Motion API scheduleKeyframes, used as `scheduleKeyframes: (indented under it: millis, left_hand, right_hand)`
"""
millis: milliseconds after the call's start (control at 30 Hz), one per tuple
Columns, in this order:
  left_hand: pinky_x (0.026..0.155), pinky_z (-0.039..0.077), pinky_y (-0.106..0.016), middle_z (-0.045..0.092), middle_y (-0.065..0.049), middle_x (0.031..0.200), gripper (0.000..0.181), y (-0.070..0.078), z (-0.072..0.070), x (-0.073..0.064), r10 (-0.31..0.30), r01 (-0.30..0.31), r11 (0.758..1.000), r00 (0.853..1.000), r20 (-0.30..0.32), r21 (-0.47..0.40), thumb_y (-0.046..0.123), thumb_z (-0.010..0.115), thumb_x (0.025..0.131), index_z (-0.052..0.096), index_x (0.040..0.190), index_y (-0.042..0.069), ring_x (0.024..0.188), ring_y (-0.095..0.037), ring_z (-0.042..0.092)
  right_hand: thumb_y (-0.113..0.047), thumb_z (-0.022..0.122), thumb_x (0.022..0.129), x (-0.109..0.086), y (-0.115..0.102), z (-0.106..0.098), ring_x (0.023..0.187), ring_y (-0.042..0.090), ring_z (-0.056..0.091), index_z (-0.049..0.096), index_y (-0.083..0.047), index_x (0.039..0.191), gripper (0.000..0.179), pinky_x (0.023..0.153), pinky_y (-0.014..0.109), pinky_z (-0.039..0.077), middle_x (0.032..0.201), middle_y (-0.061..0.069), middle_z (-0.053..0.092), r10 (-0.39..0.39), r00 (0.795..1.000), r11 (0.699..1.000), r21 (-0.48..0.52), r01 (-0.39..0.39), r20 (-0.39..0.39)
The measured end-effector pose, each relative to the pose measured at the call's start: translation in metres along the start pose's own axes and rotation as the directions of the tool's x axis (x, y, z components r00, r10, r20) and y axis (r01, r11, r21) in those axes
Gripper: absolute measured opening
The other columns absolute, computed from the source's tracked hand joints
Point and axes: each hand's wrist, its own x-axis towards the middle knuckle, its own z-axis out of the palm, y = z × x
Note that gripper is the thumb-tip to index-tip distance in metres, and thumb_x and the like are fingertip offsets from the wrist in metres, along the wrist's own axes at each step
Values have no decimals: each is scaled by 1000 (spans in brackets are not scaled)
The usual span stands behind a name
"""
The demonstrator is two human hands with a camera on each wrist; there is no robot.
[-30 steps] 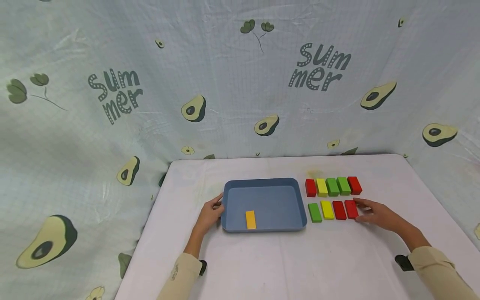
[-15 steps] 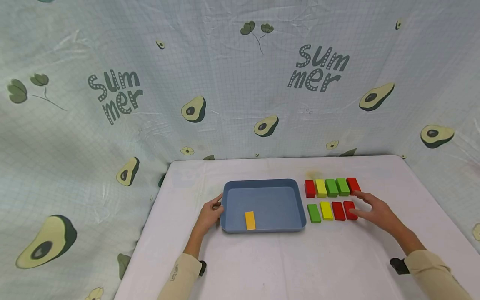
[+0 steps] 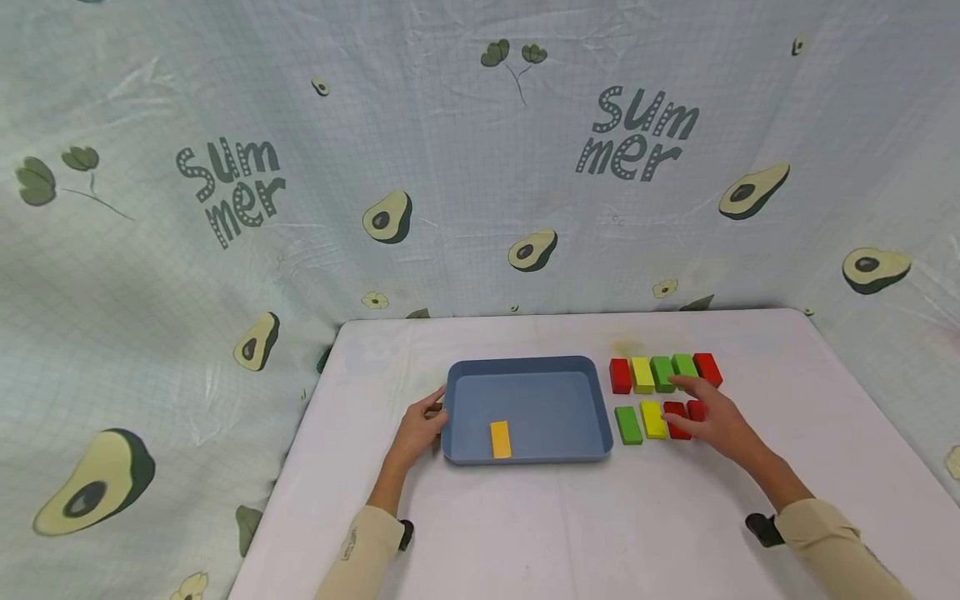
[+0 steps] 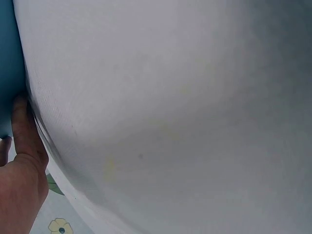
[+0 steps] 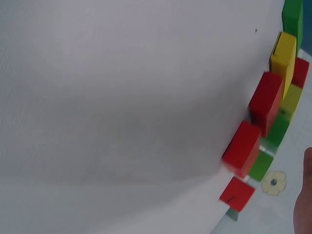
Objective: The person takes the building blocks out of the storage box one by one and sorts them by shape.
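My left hand (image 3: 417, 430) rests against the left side of a blue-grey rectangular tray (image 3: 525, 364). In the left wrist view a straight finger (image 4: 25, 129) lies along the tray's outer wall (image 4: 9, 63). One orange-yellow block (image 3: 501, 440) lies inside the tray, near its front wall. My right hand (image 3: 722, 427) hovers over the right part of two rows of blocks, thumb and fingers spread with nothing between them. Its thumb overlaps a red block (image 3: 676, 409) in the front row, and its fingertips reach a green block (image 3: 684, 364) in the back row.
The back row also has a red block (image 3: 620, 377), a yellow block (image 3: 642, 376), a green block (image 3: 663, 375) and another red block (image 3: 708, 370). In front stand a green block (image 3: 628, 425) and a yellow block (image 3: 653, 420). A pink-white cloth (image 3: 525, 533) covers the table.
My right hand has moved left across the block rows, from the right end to over the front-row red blocks, its fingers spreading. My left hand and the tray have stayed put.
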Motion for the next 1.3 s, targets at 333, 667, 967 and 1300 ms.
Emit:
scheduleKeyframes:
  millis: [333,667,967,1300]
  left_hand:
    - [64,51,-30,55,-18,114,54,-1,1,-1,-14,14,1000,1000,4,-7,6,54,87,47,140,13,87,-21,56]
    - [62,49,-31,55,-21,114,54,2,-2,0,17,-16,1000,1000,19,-21,7,54,88,45,141,10,85,-21,55]
    - [62,48,-30,55,-19,113,53,2,-2,-1,7,-7,1000,1000,11,-6,6,54,88,47,140,11,84,-20,54]
    - [67,51,-37,51,-29,118,54,38,-8,-21,13,-11,1000,998,63,-23,1,50,88,41,141,1,85,-21,54]
  right_hand:
    - [-17,74,81,14,-23,13,120,38,42,46,-1,134,62,87,57,43,130,20,49,-70,998,997,18,70,0]
    - [-18,74,81,25,-53,30,118,36,45,46,-3,135,63,88,56,42,131,17,49,-149,988,987,71,146,41]
    - [-18,75,81,36,-64,48,117,34,48,45,-3,136,65,87,53,45,133,14,50,-227,970,970,108,218,85]
    - [-18,75,80,40,-76,69,119,32,46,47,-2,135,64,88,51,45,133,13,50,-261,960,959,138,246,104]
